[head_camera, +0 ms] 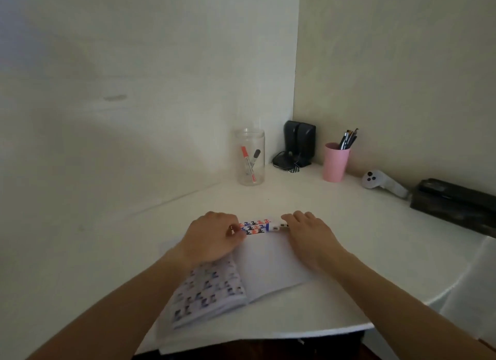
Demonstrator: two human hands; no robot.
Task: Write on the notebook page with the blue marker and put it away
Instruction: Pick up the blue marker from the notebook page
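An open notebook (268, 263) lies on the white table (349, 225), a blank page on the right and a patterned sheet on the left. A strip of its patterned cover (253, 227) shows at the far edge. The blue marker (276, 227), white-bodied with a blue band, lies crosswise at the notebook's top edge. My right hand (306, 232) has its fingertips closed on the marker's right end. With fingers curled, my left hand (212, 237) presses down on the notebook's top left part. What is under its fingers is hidden.
A clear jar (250, 157) holding a red and a black marker stands at the back, by the wall corner. Beside it are black speakers (299, 143), a pink cup of pens (335, 161), a white controller (381, 184) and a dark case (456, 204). The table's rounded edge runs along the right.
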